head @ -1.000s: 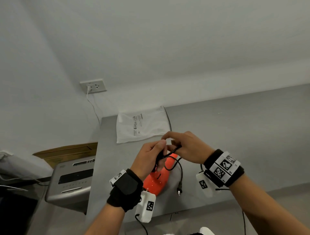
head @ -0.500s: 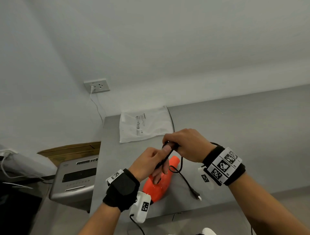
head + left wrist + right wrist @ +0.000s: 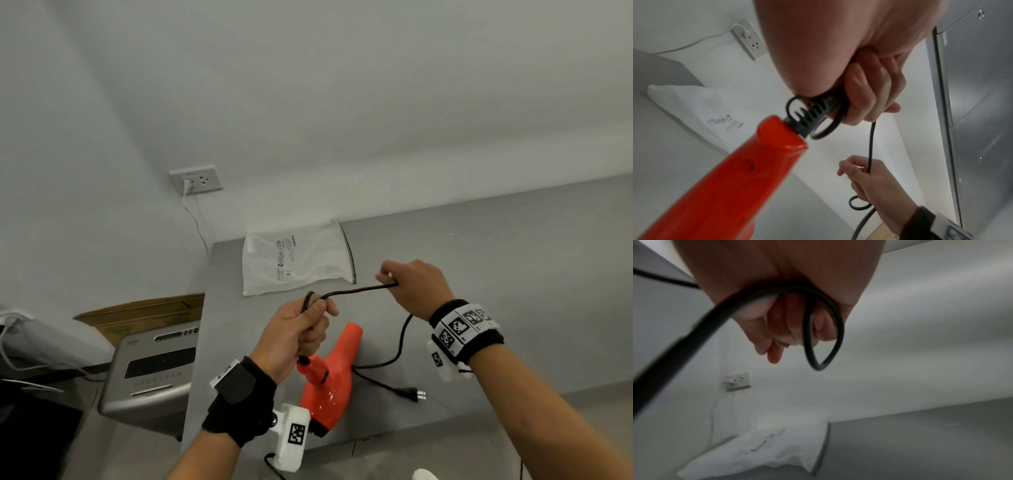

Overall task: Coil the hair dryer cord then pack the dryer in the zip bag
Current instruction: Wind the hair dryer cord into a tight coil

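An orange hair dryer [image 3: 329, 380] [image 3: 719, 183] rests on the grey table [image 3: 513, 274], its handle end raised toward my left hand [image 3: 301, 329]. That hand grips loops of the black cord [image 3: 356, 292] at the black strain relief [image 3: 813, 113] of the handle. My right hand [image 3: 411, 287] [image 3: 875, 181] pinches the cord farther along, and the stretch between the two hands is pulled nearly straight. A small loop of cord [image 3: 824, 331] hangs at my right fingers. The rest of the cord drops to the table and ends in the plug [image 3: 411, 394]. A white zip bag [image 3: 294, 260] [image 3: 764, 449] lies flat behind.
A wall socket [image 3: 197, 179] with a white cable plugged in is on the wall at the back left. A grey machine [image 3: 150, 370] and a cardboard box [image 3: 144, 311] stand left of the table. The table's front edge [image 3: 411, 442] runs near my wrists.
My right hand has moved right and away from the left hand, drawing the cord out between them. The plug has slid right on the table. The left hand keeps its grip.
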Available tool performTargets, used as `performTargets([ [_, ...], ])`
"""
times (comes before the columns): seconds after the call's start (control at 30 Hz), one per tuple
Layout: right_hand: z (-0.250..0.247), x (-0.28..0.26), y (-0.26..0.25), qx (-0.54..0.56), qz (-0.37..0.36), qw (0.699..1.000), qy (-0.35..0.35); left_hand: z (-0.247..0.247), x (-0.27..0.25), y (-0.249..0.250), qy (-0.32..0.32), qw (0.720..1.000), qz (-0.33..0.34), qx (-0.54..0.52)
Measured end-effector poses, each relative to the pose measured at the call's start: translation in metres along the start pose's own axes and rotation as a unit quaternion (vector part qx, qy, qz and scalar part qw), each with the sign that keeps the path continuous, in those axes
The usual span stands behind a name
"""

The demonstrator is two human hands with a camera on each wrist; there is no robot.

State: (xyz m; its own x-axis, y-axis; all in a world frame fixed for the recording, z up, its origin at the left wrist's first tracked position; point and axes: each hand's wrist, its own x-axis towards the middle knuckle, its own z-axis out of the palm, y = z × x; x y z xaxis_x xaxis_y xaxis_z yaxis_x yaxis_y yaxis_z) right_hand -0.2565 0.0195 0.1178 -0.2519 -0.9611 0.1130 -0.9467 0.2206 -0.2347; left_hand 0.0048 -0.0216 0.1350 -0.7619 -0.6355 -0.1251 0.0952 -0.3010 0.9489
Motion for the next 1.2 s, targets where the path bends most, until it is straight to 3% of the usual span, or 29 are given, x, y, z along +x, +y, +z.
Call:
performTargets([
  [0.17,0.0,0.013,0.023,-0.009,-0.017,1.0,0.002,0.012,-0.003,0.001,-0.023,0.999,-0.001,0.027],
  [0.3,0.0,0.007,-0.002,-0.003,-0.048,0.998,0.051,0.015,0.003,0.006,-0.003,0.999,-0.003,0.052],
  [0.4,-0.003,-0.008,-0.044,0.108,-0.079,0.987,0.094,0.018,0.008,0.008,-0.007,0.999,-0.016,0.048],
  [0.5,-0.004,-0.025,-0.074,0.273,-0.092,0.956,0.064,0.024,0.009,0.011,-0.024,0.999,-0.003,0.021],
  [0.63,0.023,-0.043,-0.085,0.362,-0.006,0.932,0.015,0.032,0.008,0.01,0.013,0.999,0.051,0.005],
  [0.7,0.043,-0.054,-0.086,0.318,0.028,0.946,-0.057,0.031,0.009,0.012,0.043,0.996,0.073,0.002],
  [0.77,0.058,-0.069,-0.085,0.208,-0.008,0.972,-0.111,0.028,0.01,0.012,0.064,0.995,0.082,-0.003],
  [0.83,0.061,-0.081,-0.083,0.137,-0.066,0.982,-0.116,0.025,0.011,0.01,0.076,0.993,0.09,-0.006],
  [0.93,0.049,-0.091,-0.077,0.053,-0.159,0.984,-0.065,0.02,0.013,0.007,0.093,0.991,0.093,0.018],
  [1.03,0.017,-0.088,-0.069,0.011,-0.219,0.975,0.029,0.018,0.014,0.006,0.09,0.985,0.092,0.118],
  [1.1,-0.013,-0.077,-0.062,0.001,-0.236,0.967,0.095,0.021,0.014,0.007,0.07,0.974,0.082,0.201],
  [1.2,-0.057,-0.056,-0.052,0.053,-0.197,0.962,0.182,0.027,0.014,0.007,0.038,0.972,0.058,0.224],
])
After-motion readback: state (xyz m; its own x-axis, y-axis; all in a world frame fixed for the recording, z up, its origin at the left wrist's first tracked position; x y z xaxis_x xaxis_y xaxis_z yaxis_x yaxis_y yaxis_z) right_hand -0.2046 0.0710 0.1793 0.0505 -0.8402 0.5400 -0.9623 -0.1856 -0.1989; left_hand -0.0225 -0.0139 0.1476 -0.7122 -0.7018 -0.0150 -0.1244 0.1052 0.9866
